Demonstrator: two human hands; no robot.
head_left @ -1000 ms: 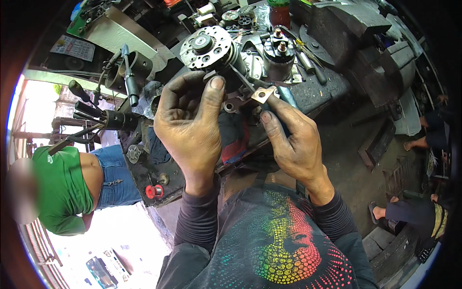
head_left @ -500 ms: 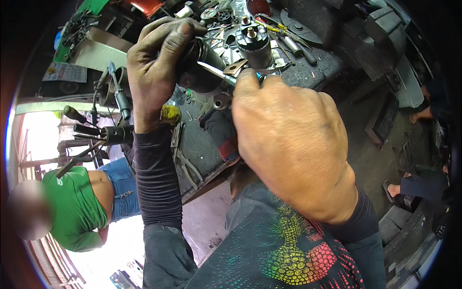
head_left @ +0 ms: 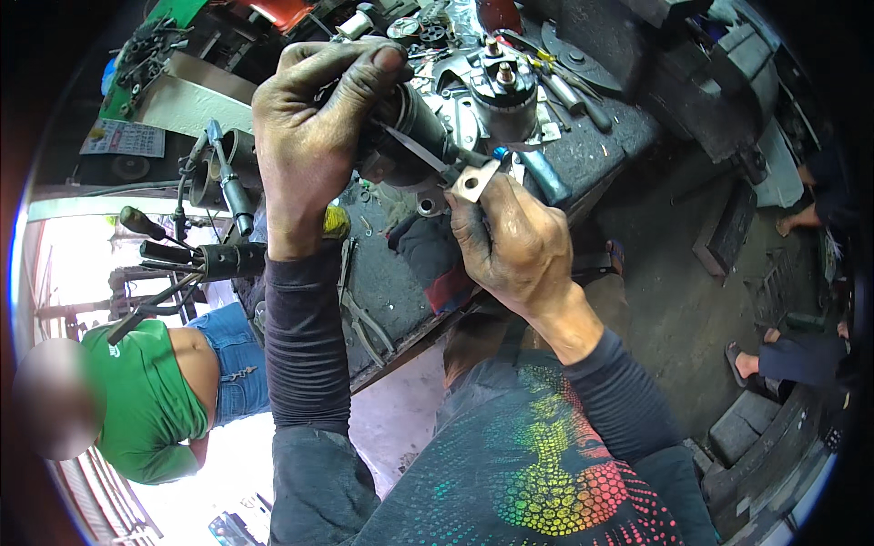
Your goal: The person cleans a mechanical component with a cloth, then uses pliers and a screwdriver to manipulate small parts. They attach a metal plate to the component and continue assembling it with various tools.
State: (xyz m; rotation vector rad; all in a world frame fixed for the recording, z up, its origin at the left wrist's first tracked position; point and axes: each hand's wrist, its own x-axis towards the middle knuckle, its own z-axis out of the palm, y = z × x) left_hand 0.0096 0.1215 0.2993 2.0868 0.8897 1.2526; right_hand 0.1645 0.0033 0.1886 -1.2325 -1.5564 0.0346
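My left hand is closed around a black cylindrical motor part, held tilted above the bench. A narrow pale metal strip lies across its front and reaches toward my right fingers; I cannot tell whether it is a tool blade. My right hand pinches a small flat metal plate with a hole, close to the cylinder's lower right end. A small blue piece shows just beyond the right fingertips. Behind stands another black cylindrical part with copper-coloured studs.
On the dark workbench lie pliers, a dark cloth, a yellow item and a teal cylinder. Several hand tools sit at the back right. A person in green is at the left, beyond a tool holder.
My right hand has drawn down and turned, so its pinching fingers and the holed plate now show clearly. My left hand and the cylinder have shifted slightly right.
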